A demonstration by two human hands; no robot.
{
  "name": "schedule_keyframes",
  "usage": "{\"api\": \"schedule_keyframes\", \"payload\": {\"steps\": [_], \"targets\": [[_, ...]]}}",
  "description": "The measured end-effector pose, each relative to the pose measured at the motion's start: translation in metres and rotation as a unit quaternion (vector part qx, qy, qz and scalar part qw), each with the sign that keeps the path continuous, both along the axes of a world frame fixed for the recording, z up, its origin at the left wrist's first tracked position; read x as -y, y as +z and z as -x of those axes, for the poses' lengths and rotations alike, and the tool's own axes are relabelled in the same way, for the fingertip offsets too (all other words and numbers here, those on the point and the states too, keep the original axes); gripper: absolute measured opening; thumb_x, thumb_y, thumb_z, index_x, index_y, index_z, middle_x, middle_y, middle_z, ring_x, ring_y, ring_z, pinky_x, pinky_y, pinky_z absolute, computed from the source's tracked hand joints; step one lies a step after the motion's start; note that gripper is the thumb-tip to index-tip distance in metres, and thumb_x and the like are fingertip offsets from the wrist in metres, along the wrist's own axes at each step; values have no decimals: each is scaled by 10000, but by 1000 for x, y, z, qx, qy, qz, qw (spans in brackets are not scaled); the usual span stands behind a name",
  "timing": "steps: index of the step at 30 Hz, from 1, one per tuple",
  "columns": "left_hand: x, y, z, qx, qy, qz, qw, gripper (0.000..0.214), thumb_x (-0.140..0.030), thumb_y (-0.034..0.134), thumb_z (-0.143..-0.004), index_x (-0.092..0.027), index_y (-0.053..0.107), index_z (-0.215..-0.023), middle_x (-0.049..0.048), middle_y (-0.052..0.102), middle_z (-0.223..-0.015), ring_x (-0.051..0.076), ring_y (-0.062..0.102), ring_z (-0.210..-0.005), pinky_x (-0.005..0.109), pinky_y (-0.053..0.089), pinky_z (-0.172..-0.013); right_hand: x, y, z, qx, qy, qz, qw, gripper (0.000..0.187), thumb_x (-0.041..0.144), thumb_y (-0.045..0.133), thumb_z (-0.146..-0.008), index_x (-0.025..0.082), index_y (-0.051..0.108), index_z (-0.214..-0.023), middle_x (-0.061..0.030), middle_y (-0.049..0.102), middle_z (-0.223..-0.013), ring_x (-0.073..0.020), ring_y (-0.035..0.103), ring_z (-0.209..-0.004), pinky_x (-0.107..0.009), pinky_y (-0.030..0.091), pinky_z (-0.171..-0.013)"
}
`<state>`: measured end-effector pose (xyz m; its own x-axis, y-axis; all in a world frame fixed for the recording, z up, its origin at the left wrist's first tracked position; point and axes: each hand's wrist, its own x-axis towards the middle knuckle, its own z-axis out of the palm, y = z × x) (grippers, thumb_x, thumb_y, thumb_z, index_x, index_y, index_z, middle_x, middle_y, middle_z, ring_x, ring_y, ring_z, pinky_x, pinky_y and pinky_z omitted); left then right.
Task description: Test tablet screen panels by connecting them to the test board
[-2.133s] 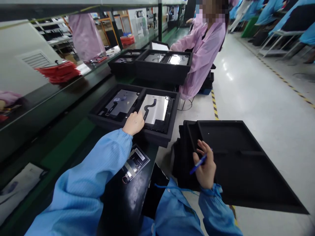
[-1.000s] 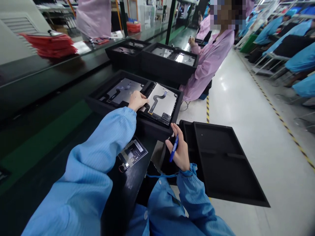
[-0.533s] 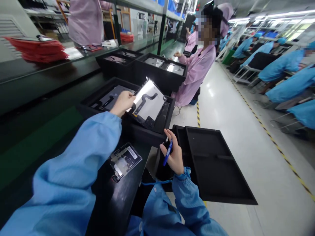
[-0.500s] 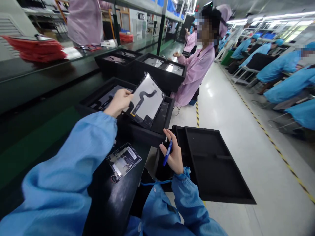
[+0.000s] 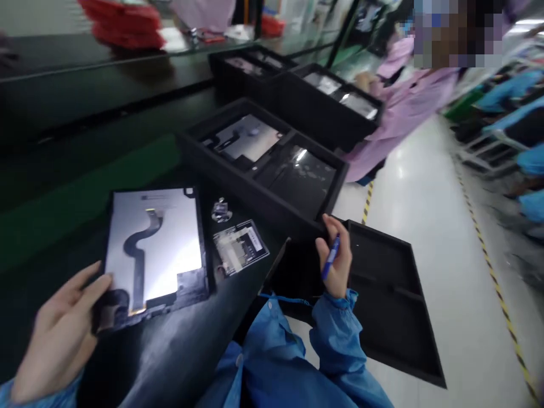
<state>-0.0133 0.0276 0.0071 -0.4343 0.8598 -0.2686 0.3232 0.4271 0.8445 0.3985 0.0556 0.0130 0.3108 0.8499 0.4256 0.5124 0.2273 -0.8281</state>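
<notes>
My left hand (image 5: 63,323) grips the left edge of a tablet screen panel (image 5: 170,226), silvery back up with a dark curved flex cable, over the dark bench. In my right hand (image 5: 338,266) is a blue pen (image 5: 331,256), held against the palm near the front corner of a black foam tray (image 5: 272,195). The tray's left compartment holds another screen panel (image 5: 250,139); in the right one lies a dark glossy sheet (image 5: 304,175). Between my hands a printed card with a circuit board picture (image 5: 241,247) rests on the bench, beside a small shiny piece (image 5: 221,210).
More black trays with panels (image 5: 340,93) stand farther back. A lower black tray (image 5: 391,294) sits to the right of the bench. Red bags (image 5: 123,25) are stacked on the back ledge. A co-worker in pink (image 5: 403,113) is close beyond the trays.
My left hand has carried the screen panel from above the tray down and left to over the bench. My right hand still holds the pen. The view has swung left.
</notes>
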Motion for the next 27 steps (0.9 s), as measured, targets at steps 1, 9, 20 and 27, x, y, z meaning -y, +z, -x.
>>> {"api": "schedule_keyframes", "payload": {"steps": [1, 9, 20, 27], "targets": [[9, -1, -7, 85, 65, 33, 994, 316, -425, 651, -788, -683, 626, -970, -280, 712, -747, 151, 727, -798, 296, 587, -681, -2, 3, 5, 5, -23, -26, 999, 450, 355, 611, -929, 205, 514, -1342, -122, 573, -1412, -300, 510, -1373, -539, 328, -1204], [33, -13, -6, 16, 2, 72, 997, 538, -407, 559, -883, -226, 476, -1383, 6, 755, -872, 223, 703, -801, 340, 540, -767, -15, 26, 82, -52, 10, -64, 996, 374, 409, 385, -987, 164, 663, -941, -79, 704, -762, -216, 673, -616, -343, 500, -556], [15, -38, 12, -359, -245, -168, 885, 428, -306, 433, -962, -138, 582, -1327, 144, 585, -1403, 279, 499, -1352, 456, 371, -1147, 0, -21, 213, -34, 427, 262, 865, 293, 432, 585, -922, 219, 491, -744, 65, 505, -587, -89, 477, -523, -222, 394, -534], [9, -48, 17, -275, -293, -158, 902, 494, -259, 385, -963, -137, 469, -1434, 147, 420, -1554, 277, 296, -1493, 547, 240, -1218, 6, -34, 227, 69, 408, 165, 895, 389, 266, 562, -904, 220, 324, -600, 85, 291, -516, -65, 307, -443, -213, 302, -476]]}}
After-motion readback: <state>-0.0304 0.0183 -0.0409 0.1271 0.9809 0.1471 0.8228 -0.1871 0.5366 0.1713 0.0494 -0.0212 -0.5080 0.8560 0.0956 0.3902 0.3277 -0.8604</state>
